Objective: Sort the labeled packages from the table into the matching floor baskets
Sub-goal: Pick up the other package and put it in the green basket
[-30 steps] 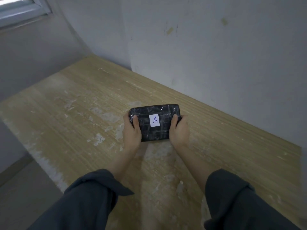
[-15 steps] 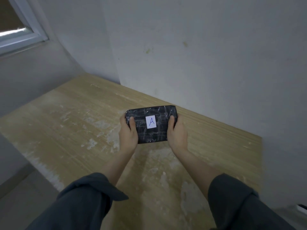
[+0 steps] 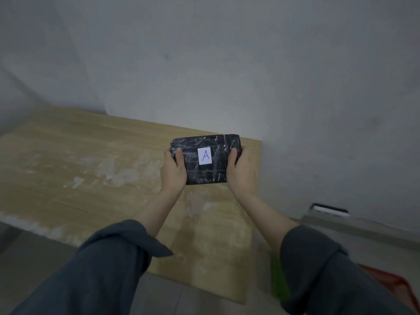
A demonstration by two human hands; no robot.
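A black package (image 3: 205,159) wrapped in shiny tape carries a white label with a blue letter A. It is held in the air above the right end of the wooden table (image 3: 91,173). My left hand (image 3: 173,172) grips its left end and my right hand (image 3: 242,171) grips its right end, thumbs on top. A green basket edge (image 3: 278,283) shows on the floor at the lower right, partly hidden by my right sleeve. A red basket (image 3: 391,283) sits further right.
A grey wall stands close behind the table. Along the wall's foot at the right lies a dark flat object (image 3: 329,209) on a low ledge. The table's right edge ends near the package. Grey floor lies in front of the table.
The view has swung to the right. The package, held in both hands, now hangs over the table's right end, and the floor baskets have come into sight.
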